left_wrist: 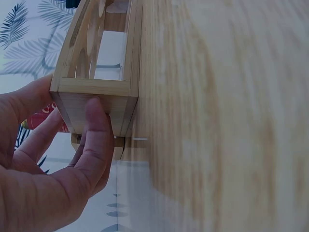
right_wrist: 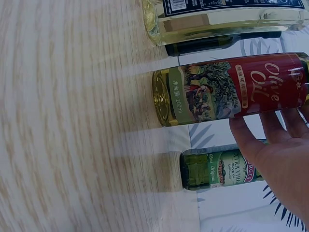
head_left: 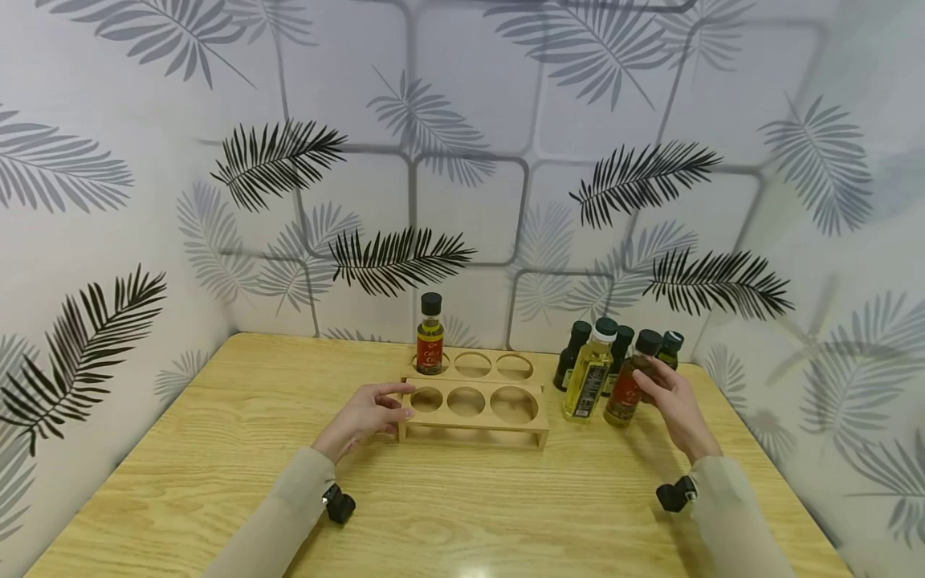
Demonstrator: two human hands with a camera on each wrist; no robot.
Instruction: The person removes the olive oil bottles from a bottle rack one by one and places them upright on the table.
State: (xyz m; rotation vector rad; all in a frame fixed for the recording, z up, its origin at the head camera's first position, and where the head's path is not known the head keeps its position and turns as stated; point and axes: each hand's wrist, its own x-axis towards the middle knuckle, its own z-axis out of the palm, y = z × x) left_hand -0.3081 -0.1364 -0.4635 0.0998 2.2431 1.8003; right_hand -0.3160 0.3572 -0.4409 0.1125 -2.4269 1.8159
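Observation:
A two-tier wooden bottle rack (head_left: 462,413) with round holes stands mid-table. My left hand (head_left: 370,417) holds its left end; in the left wrist view the fingertips (left_wrist: 94,110) press the rack's end panel (left_wrist: 101,104). One red-labelled oil bottle (head_left: 429,353) with a black cap sits upright in the rear tier's left hole. On the right, my right hand (head_left: 672,401) grips a matching olive oil bottle (head_left: 625,393) near its top. Its red label and picture face the right wrist camera, where the olive oil bottle (right_wrist: 212,92) shows amber glass at the base.
Left of the gripped bottle stands a taller clear bottle of yellow oil (head_left: 588,381). Dark bottles (head_left: 572,353) are behind it, and a small green olive oil bottle (right_wrist: 217,166) is beside my right hand. A leaf-patterned wall (head_left: 477,201) rises behind the wooden table (head_left: 462,514).

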